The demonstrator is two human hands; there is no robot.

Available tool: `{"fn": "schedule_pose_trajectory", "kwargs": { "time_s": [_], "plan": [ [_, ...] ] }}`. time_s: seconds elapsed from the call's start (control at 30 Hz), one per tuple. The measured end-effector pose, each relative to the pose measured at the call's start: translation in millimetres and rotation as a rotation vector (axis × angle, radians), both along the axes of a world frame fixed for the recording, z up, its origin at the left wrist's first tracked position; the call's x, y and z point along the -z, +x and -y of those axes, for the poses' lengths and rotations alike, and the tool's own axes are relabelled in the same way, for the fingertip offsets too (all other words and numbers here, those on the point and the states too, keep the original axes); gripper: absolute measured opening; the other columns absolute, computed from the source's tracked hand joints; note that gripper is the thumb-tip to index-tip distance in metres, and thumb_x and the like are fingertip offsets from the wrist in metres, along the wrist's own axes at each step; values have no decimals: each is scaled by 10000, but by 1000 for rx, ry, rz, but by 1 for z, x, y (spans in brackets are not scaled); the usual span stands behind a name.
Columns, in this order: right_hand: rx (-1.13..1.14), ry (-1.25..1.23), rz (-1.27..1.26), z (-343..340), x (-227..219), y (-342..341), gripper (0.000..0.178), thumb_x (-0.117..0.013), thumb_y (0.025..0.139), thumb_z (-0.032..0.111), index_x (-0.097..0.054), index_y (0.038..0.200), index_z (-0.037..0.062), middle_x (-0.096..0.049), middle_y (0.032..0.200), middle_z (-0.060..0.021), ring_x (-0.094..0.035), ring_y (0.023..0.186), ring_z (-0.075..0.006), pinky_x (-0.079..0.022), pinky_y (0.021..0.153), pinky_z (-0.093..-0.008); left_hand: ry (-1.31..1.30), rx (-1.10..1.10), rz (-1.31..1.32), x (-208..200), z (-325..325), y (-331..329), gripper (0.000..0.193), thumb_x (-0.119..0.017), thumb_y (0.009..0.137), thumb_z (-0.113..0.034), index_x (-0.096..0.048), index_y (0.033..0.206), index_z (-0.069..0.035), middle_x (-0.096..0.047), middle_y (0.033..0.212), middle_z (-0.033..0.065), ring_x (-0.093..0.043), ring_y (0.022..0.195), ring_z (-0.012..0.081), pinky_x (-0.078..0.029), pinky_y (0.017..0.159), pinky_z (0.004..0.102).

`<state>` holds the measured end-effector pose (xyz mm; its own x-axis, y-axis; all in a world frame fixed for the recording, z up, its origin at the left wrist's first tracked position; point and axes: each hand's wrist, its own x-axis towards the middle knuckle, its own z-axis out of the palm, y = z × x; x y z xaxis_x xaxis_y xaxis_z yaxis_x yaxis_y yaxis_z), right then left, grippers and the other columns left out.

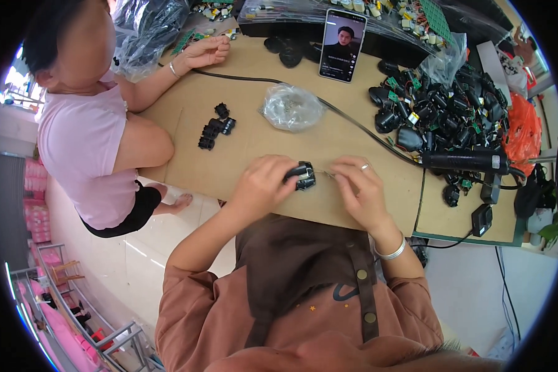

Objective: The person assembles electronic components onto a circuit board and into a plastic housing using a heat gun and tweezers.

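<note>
My left hand grips a small black plastic housing near the front edge of the table, its inner side showing some lighter parts. Just to its right is my right hand, thumb and forefinger drawn together. A thin light sliver shows by those fingertips, too small to name. Beyond the hands sits a clear plastic bag with small shiny pieces in it. Several small black plastic parts lie in a cluster to the left.
A large heap of black housings with green circuit boards covers the right side. A black cylindrical power tool lies before it; a black cable crosses the table. A phone stands at the back. Another person's hand rests far left.
</note>
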<state>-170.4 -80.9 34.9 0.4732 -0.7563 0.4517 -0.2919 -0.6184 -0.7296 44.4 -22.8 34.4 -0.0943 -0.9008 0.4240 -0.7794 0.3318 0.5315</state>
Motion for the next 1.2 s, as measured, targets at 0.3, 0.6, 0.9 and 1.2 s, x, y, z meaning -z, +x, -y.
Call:
{"fn": "schedule_pose_trajectory", "kwargs": {
  "time_s": [0.3, 0.6, 0.9, 1.2],
  "plan": [
    [-19, -25, -38, -3, -3, 6, 173, -615, 748, -14, -624, 919, 12, -591, 942, -116, -577, 865, -282, -477, 744, -351, 77, 128, 49, 3, 6, -7, 233, -697, 728, -75, -607, 940, -41, -599, 908, 92, -611, 713, 261, -508, 622, 339],
    [-164, -124, -218, -9, 10, 23, 325, -572, 682, -22, -604, 1004, -3, -564, 1045, -104, -520, 1004, -273, -396, 893, -401, 121, 14, -64, 15, -5, -8, 241, -692, 762, -93, -599, 978, -38, -571, 947, 94, -628, 774, 255, -527, 661, 338],
    [-198, -161, -263, -5, 12, 28, 323, -582, 675, 4, -606, 997, -6, -562, 1038, -95, -522, 1003, -260, -386, 898, -408, 39, 42, -192, 33, -12, -2, 340, -749, 704, -131, -610, 993, -19, -584, 975, 106, -611, 981, 270, -527, 751, 329],
    [-174, -457, -644, -22, 4, 36, 347, -572, 728, 109, -600, 1030, -58, -559, 1072, -151, -533, 1012, -248, -345, 965, -468, -21, -37, 107, 31, -21, -6, 428, -767, 652, -174, -621, 1035, -52, -595, 1004, 95, -571, 1045, 281, -451, 796, 381]
  ]
}}
